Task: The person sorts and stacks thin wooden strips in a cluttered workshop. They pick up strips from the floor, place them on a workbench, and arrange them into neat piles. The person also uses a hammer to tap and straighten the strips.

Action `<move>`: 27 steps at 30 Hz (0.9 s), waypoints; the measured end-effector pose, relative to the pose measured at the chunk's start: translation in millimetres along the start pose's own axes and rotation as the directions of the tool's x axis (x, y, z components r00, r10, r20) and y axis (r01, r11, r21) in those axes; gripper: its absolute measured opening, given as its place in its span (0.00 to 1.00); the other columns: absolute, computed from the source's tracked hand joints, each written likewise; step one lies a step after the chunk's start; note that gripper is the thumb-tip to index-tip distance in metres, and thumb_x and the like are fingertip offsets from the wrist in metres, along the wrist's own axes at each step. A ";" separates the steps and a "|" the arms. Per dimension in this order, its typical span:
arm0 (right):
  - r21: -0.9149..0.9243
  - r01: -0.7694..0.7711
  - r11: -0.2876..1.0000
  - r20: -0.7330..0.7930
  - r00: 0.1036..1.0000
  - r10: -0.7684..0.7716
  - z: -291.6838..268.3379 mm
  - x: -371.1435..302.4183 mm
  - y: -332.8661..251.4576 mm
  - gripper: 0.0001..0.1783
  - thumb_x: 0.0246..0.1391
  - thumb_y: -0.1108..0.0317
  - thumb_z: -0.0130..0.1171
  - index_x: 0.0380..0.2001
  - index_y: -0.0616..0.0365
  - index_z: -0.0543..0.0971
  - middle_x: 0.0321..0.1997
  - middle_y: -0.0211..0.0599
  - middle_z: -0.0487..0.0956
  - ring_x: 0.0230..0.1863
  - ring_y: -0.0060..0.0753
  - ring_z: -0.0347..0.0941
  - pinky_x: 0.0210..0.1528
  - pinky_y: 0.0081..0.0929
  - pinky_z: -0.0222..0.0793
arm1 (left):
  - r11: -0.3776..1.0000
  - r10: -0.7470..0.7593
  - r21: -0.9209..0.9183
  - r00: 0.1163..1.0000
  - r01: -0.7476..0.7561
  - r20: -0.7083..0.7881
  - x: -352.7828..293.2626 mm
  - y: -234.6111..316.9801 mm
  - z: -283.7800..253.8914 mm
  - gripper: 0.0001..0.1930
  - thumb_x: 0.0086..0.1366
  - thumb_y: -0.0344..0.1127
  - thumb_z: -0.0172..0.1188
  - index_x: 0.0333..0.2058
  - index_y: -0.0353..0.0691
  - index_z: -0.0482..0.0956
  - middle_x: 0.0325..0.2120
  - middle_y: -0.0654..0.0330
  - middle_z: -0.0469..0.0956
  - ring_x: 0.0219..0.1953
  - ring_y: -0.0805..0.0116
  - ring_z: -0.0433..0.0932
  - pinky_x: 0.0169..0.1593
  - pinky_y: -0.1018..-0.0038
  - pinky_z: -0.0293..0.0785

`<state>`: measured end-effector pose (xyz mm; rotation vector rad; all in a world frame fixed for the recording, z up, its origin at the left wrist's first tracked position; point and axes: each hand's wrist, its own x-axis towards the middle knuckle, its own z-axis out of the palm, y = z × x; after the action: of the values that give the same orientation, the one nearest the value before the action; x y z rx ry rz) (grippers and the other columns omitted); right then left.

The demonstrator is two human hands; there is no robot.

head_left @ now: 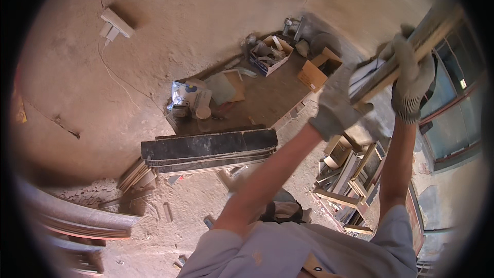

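Both of my hands wear grey knitted work gloves and are raised at the right. My right hand (pixel 411 77) is closed around a long wooden board (pixel 433 36), its fingers wrapped over the upper face. The board slants from the upper right down toward the middle, and its far end is blurred. At the lower end is my left hand (pixel 334 113), blurred, with the board's end between its fingers and thumb. Something white and dark, partly hidden, lies behind the board near my right hand.
A low platform (pixel 257 105) carries an open box of odds and ends (pixel 270 55), a cardboard box (pixel 314 74) and a plastic tub (pixel 204 116). Stacked dark boards (pixel 208 146) stand before it. Wood offcuts (pixel 350 175) lie below my hands. A window (pixel 453 118) is at right.
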<state>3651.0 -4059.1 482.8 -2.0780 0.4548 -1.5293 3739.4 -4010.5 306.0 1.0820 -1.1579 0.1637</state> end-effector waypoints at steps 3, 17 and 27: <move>0.045 -0.002 0.999 -0.035 0.999 0.004 50.8 77.5 55.7 0.27 0.62 0.57 0.68 0.53 0.71 0.79 0.31 0.36 0.81 0.30 0.28 0.80 0.34 0.25 0.77 | 0.987 -0.068 0.147 0.997 0.073 -0.039 26.8 -35.8 -69.8 0.45 0.63 0.42 0.75 0.71 0.29 0.60 0.67 0.42 0.67 0.69 0.49 0.68 0.72 0.60 0.66; 0.231 -0.063 0.971 0.149 0.988 0.029 408.8 218.4 283.6 0.37 0.46 0.42 0.77 0.48 0.61 0.78 0.44 0.51 0.86 0.47 0.53 0.84 0.50 0.48 0.79 | 0.046 0.057 0.192 0.189 0.980 -0.980 -295.9 82.0 -320.4 0.40 0.72 0.61 0.58 0.70 0.34 0.68 0.59 0.46 0.77 0.56 0.52 0.79 0.61 0.54 0.77; -0.021 -0.167 0.986 0.455 0.876 0.158 534.5 176.7 282.4 0.41 0.44 0.45 0.79 0.54 0.66 0.81 0.51 0.53 0.86 0.49 0.47 0.85 0.51 0.44 0.80 | -0.416 -0.099 -0.065 -0.117 0.907 -0.988 -419.8 132.7 -220.0 0.36 0.73 0.61 0.54 0.65 0.35 0.74 0.58 0.45 0.80 0.57 0.52 0.80 0.60 0.56 0.76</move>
<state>4223.2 -4274.7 331.8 -2.2288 0.4175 -0.9010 3614.3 -3606.8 53.5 2.3760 1.1235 0.1052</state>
